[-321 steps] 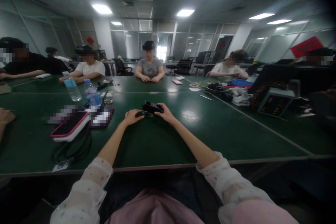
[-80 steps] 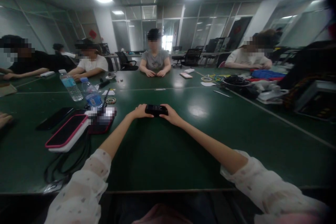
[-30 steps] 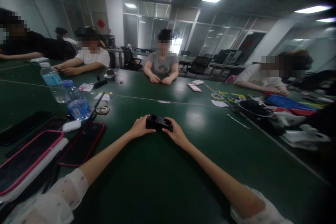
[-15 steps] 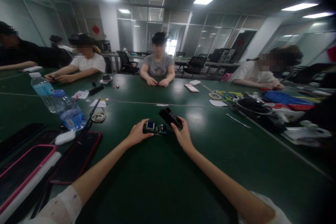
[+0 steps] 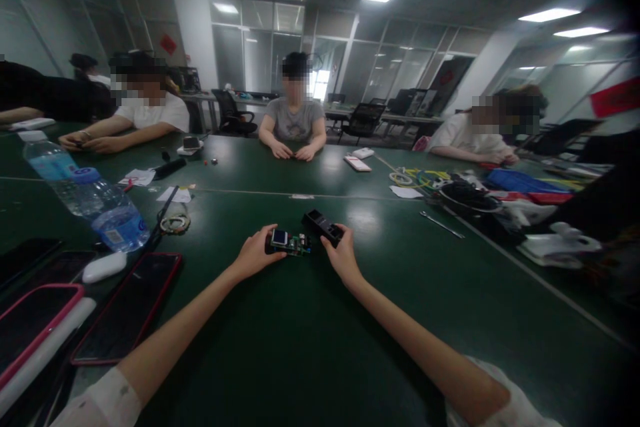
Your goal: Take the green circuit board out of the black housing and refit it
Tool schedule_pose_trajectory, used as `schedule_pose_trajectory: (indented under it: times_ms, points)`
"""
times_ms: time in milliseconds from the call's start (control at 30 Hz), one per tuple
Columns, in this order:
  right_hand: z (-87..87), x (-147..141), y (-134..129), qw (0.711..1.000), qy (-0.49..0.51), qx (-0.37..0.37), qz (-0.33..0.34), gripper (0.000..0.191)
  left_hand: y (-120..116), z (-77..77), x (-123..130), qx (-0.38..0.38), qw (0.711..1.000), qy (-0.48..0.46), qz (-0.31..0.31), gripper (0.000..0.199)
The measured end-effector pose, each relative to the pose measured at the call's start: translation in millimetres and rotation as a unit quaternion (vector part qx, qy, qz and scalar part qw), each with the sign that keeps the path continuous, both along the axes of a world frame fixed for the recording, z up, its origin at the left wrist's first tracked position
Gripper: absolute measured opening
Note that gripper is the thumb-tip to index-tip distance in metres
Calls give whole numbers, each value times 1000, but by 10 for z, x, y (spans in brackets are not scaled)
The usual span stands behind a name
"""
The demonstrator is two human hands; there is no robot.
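Note:
My left hand point(image 5: 254, 253) is closed on the left end of a small green circuit board point(image 5: 295, 245) that carries a little screen point(image 5: 280, 237). Thumb and fingers grip it from either side, the screen facing up. In my right hand point(image 5: 343, 257) is a black plastic casing point(image 5: 321, 223), pinched at its near right end and tilted, its far end pointing up and left. Recesses or openings show on its upper face. Board and casing are held close together with a small gap between them, over the green table point(image 5: 280, 347).
Two water bottles point(image 5: 113, 213), a white case point(image 5: 104, 267) and a red-edged phone point(image 5: 131, 310) lie to the left. A wrench point(image 5: 442, 225) and a heap of cables point(image 5: 425, 180) are on the right. Several people sit around the table, one person point(image 5: 295, 120) directly opposite.
The whole view has shifted slightly. My right hand has tilted the black casing so more of its upper face shows. Both hands keep their hold.

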State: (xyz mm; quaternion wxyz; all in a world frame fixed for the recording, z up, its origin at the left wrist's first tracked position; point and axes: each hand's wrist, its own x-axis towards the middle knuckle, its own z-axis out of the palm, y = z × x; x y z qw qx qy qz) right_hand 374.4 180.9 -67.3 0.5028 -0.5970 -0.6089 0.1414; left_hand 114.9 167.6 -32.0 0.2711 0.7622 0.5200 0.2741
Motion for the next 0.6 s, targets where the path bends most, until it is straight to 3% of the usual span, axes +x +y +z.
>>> schedule_pose_trajectory:
  times_ms: [233,600]
  points:
    - [60,-30,-62,998,-53,-5,-36,59,-16,31,8,2,1000,1,-1,74]
    - [53,-36,-76,996,-79,9,-40,61,19,-14,2,-12,1000,0,-5,76]
